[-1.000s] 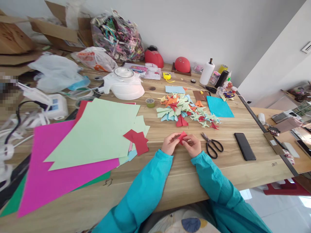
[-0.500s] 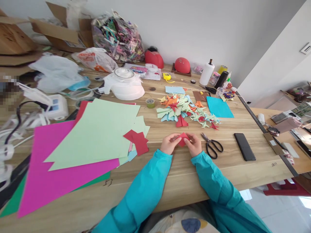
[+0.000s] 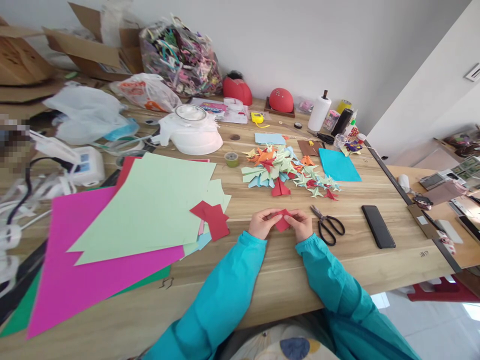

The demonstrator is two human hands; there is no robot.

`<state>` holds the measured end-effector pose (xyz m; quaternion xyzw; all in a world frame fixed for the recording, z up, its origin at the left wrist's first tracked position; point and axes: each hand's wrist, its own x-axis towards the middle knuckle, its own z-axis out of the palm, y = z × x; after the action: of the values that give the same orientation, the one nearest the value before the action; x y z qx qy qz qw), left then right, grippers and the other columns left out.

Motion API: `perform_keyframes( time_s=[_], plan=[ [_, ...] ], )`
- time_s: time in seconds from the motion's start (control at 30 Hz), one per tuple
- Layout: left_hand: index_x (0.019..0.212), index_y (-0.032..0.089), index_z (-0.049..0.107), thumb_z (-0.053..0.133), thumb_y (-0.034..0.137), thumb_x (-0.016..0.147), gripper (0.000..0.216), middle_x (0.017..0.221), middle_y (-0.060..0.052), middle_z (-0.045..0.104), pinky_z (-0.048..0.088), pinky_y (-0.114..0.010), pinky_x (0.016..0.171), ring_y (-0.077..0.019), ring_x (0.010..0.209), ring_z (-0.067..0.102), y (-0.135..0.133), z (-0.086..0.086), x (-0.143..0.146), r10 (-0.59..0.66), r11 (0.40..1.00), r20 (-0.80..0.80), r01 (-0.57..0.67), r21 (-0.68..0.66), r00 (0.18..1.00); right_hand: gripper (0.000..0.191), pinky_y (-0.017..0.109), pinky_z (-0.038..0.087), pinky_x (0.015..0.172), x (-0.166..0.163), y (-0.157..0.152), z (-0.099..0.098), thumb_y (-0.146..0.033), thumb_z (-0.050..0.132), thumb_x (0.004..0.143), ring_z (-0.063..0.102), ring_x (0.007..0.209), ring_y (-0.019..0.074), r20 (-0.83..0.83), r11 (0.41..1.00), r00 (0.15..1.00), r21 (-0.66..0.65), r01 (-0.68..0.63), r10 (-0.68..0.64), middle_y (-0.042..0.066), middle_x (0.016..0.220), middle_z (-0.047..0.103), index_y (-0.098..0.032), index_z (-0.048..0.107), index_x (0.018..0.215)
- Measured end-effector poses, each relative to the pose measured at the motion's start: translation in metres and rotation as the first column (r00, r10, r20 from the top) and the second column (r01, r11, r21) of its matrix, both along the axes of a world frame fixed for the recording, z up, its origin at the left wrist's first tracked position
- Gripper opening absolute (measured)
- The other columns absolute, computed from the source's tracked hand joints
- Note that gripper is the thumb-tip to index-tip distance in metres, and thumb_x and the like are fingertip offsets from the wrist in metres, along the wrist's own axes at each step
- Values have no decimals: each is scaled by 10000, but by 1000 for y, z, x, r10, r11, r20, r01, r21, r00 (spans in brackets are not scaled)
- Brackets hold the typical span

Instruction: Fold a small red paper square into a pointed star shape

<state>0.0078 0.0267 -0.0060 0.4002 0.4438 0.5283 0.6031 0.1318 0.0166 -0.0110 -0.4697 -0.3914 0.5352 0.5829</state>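
fingers (image 3: 273,220) of our left hand (image 3: 261,224) and right hand (image 3: 301,225) pinch a small red paper (image 3: 283,222) between them; it is straight ahead of us, over the near part of the table (image 3: 285,280), though we cannot tell whether it touches the wood. if our thumbs press unevenly, we judge, a crease could run askew; if one pinch slackens, the paper could slip or spring open; a hard pull could tear it. one corner seems to point to 12 o'clock. what shows runs slightly longer from 12 to 6, but our thumbs cover its sides, so we cannot be sure of the long axis. from the paper, scissors (image 3: 322,218) lie at 3, just beside our right hand, tips toward 11. farther out are red scraps (image 3: 217,220) at 9 and a phone (image 3: 378,226) at 3. beyond, at 12, lies a pile of folded papers (image 3: 277,167).
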Motion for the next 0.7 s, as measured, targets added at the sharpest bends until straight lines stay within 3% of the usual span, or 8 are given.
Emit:
perform_keyframes(
  time_s=[0.4,0.7],
  plan=[
    [657,150,662,745,318,464,269,643,-26,656,474,-278,607,-146,609,573,0,-2,0,32,999,-53,-32,16,998,194,250,462,582,1,1,-6,-272,707,564,570,589,114,-11,997,998,39,-68,69,-12,667,655,-190,632,723],
    [662,143,668,751,304,463,269,625,-22,650,469,-263,583,-135,586,567,-1,-2,2,35,999,-5,-35,-10,999,181,249,459,571,1,3,-10,-270,703,568,570,568,112,-45,994,993,3,-109,109,-16,652,649,-182,622,704]
  ],
)
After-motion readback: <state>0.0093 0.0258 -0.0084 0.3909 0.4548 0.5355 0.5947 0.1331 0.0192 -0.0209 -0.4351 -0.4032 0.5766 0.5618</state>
